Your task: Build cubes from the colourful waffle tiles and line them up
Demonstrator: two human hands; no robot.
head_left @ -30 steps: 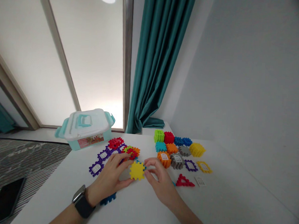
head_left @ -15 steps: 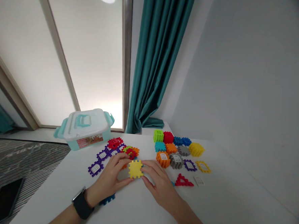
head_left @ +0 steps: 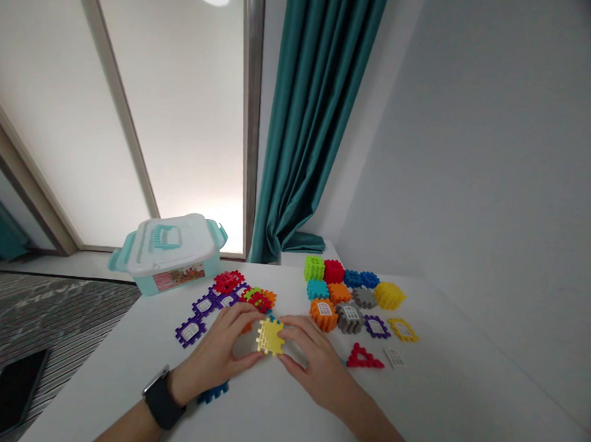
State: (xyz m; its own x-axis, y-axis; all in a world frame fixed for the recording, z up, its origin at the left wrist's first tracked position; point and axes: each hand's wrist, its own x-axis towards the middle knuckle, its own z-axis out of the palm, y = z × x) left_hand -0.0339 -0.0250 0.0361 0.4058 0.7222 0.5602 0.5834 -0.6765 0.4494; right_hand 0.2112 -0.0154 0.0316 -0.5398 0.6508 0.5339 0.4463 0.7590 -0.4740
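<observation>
A yellow square building tile [head_left: 270, 337] with notched edges is held up over the white table between both hands. My left hand [head_left: 224, 343] grips its left edge with fingers and thumb; a dark watch sits on that wrist. My right hand [head_left: 314, 362] pinches the right edge from the other side. A bit of blue shows behind the tile's top edge; whether it is joined to the tile I cannot tell. A blue notched tile [head_left: 213, 393] lies under my left wrist. Beyond the left hand lie purple window tiles [head_left: 190, 331] and a red tile [head_left: 228, 281].
Stacks of coloured tiles stand at the right back, among them an orange stack [head_left: 323, 314] and a yellow stack [head_left: 390, 295]. In front lies a red triangle [head_left: 364, 356] beside a white lattice piece [head_left: 394, 358]. A lidded storage box [head_left: 173, 253] stands at the left back.
The yellow tile has tilted slightly and its face now catches the light, showing a brick-like pattern. Both hands keep their hold almost in place.
</observation>
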